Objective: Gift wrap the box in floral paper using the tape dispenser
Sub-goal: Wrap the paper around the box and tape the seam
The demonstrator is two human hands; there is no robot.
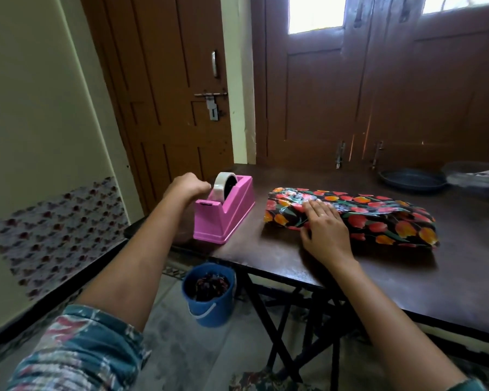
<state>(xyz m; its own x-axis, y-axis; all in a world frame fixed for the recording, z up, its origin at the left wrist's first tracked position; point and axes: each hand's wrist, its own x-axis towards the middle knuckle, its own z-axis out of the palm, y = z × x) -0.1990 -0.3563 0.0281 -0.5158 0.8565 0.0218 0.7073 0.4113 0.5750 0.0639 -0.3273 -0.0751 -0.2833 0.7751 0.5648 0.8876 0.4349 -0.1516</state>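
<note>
Two things can slip here. The right hand (323, 230) lies flat, fingers straight, on the box (378, 221), pinning the overlap of the floral paper (362, 199). The box sits on the table (294, 263), just right of the pink dispenser (223, 221).

And the left hand (187, 185)?

Curled at the tape roll (220, 190). Whether it has the tape end pinched, I cannot tell; the fingertips are hidden.

So what goes wrong?

A one-handed pull may drag the dispenser, which stands near the table's left edge, with a blue bucket (209, 306) on the floor below. Or the strip may twist and stick to itself before reaching the cutter.

And the paper?

If the flat hand eases off, I judge that the glossy flap springs up and the seam gapes.
</note>
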